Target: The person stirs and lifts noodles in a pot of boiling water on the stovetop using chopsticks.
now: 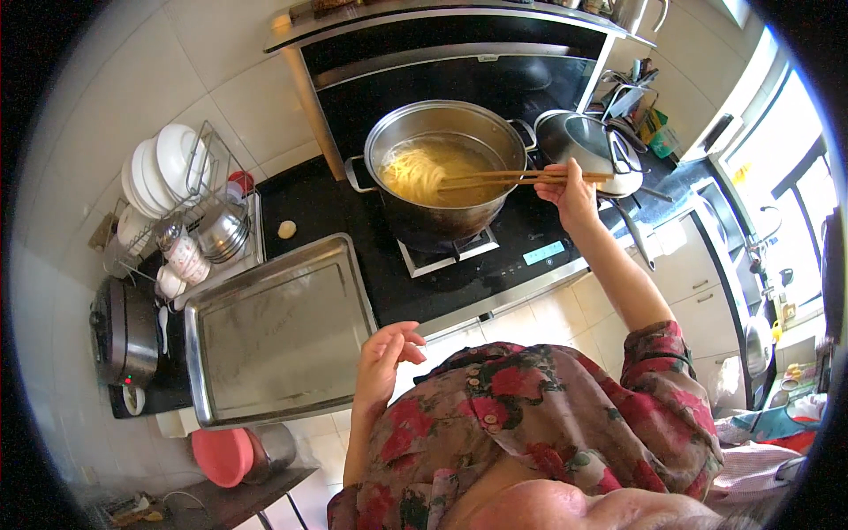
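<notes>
Wooden chopsticks [489,175] are gripped in my right hand [571,194], to the right of a large two-handled steel pot [445,220]. Their far ends reach over the rim into yellowish liquid, at a bundle of pale noodles [415,173]. The pot stands on the burner of a black cooktop [464,278]. My left hand [387,358] hangs in front of the counter edge with its fingers loosely curled and apart, holding nothing. Just left of it lies a wide, shallow metal tray [278,338] with a thin pale film on its bottom.
A lidded pan [576,142] sits right of the pot, with a utensil rack [629,93] behind it. At left are a dish rack [228,165] with plates and bowls, and a rice cooker [126,328]. A pink basin [222,457] is below the tray.
</notes>
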### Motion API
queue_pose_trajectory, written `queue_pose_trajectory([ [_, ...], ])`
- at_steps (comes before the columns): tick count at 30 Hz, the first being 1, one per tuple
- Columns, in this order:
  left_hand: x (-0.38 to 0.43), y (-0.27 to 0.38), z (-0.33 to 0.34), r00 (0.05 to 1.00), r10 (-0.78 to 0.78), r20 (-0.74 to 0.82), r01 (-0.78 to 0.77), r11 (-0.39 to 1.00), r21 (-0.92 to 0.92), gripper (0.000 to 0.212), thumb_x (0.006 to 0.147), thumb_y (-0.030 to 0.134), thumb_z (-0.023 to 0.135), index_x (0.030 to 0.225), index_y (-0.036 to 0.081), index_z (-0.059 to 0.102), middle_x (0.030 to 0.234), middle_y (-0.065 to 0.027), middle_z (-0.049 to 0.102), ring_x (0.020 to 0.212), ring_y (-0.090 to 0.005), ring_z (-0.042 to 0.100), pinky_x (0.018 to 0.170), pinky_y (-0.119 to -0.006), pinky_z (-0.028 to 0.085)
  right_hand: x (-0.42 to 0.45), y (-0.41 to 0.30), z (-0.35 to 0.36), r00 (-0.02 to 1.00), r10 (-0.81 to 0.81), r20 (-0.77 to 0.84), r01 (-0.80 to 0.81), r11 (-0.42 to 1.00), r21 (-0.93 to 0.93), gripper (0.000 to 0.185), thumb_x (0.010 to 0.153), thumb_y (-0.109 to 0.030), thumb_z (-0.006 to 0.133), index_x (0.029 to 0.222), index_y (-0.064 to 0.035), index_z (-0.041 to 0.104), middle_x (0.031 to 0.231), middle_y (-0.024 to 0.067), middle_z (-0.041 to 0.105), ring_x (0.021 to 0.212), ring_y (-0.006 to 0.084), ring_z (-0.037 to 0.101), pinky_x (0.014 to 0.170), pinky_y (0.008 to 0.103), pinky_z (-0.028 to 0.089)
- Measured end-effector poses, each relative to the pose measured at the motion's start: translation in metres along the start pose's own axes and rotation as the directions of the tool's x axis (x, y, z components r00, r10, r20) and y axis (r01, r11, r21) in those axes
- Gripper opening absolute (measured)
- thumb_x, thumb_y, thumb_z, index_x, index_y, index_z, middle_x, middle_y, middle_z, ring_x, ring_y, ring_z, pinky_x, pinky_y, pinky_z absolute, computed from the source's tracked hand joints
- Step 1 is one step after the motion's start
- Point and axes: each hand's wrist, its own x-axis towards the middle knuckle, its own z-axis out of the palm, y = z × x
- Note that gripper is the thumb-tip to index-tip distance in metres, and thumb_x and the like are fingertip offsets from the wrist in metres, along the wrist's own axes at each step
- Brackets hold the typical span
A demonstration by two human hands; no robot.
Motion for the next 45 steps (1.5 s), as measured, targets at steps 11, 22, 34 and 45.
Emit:
queue_pose_trajectory([
  [11,0.046,0.017,0.031,0.987,0.052,0.155,-0.07,0.991,0.111,0.029,0.098,0.016,0.047,0.122,0.002,0.054,0.114,-0.0107,0.061,0.084,-0.0147,0.063,0.071,-0.026,0.051,-0.045,0.036,-0.038,0.995,0.089,-0.041,-0.062,0.897,0.438,0.047,0.099,-0.036,0.04,0.109,0.0085,0.052,0.093,0.0222,0.061,0.077,0.031,0.063,0.073,0.0399,0.055],
  [22,0.104,0.086,0.106,0.85,0.328,0.412,-0.525,0.468,0.711,0.039,0.087,0.007,0.062,0.125,0.002,0.055,0.121,-0.0153,0.058,0.084,-0.0159,0.065,0.063,-0.024,0.052,-0.055,-0.097,0.002,0.813,-0.396,0.426,0.536,0.794,-0.285,0.023,0.093,-0.016,0.057,0.104,0.0034,0.063,0.085,0.0145,0.068,0.075,0.0164,0.067,0.067,0.028,0.056],
  [34,0.29,0.146,0.159,0.851,0.256,0.459,-0.478,0.013,0.878,0.034,0.08,0.034,0.067,0.102,0.008,0.065,0.09,-0.0144,0.068,0.08,-0.0313,0.064,0.071,-0.038,0.051,0.026,-0.133,0.097,0.407,-0.418,0.812,0.913,0.198,-0.356,0.027,0.085,-0.025,0.065,0.079,0.0014,0.067,0.066,0.0175,0.063,0.061,0.0326,0.062,0.058,0.0349,0.051],
  [45,0.361,0.11,0.138,0.969,0.208,0.13,-0.138,0.026,0.99,0.035,0.086,0.036,0.062,0.097,0.004,0.064,0.093,-0.0113,0.069,0.088,-0.0251,0.066,0.08,-0.035,0.049,0.126,-0.083,0.145,0.582,-0.313,0.751,0.808,0.334,-0.486,0.037,0.084,-0.031,0.055,0.073,0.0031,0.061,0.064,0.0193,0.064,0.06,0.0333,0.065,0.061,0.039,0.055],
])
